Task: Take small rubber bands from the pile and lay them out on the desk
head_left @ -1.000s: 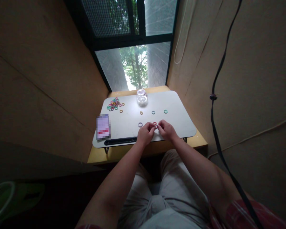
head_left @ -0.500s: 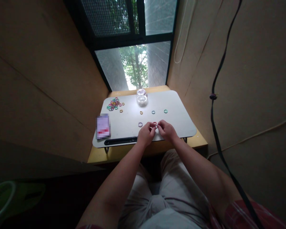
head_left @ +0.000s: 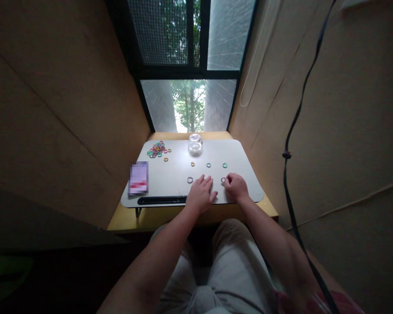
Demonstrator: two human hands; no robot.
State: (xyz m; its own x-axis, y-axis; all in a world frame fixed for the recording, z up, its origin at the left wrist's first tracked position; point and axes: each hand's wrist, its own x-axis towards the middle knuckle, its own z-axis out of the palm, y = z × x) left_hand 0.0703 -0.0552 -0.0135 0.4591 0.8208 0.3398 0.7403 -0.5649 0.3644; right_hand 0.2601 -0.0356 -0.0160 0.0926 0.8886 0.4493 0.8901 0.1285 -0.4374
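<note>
White tabletop lies under the palm-down left hand.

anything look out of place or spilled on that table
Nothing looks spilled or damaged on the white table; the heap of bands is simply loose. The one oddity is the flat purple item near its left edge: blocky pixels cover it, hiding details.

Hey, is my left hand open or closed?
Open. Your left hand is palm-down over the white table, fingers extended, thumb apart from them. I can't tell whether anything lies beneath it.
</note>
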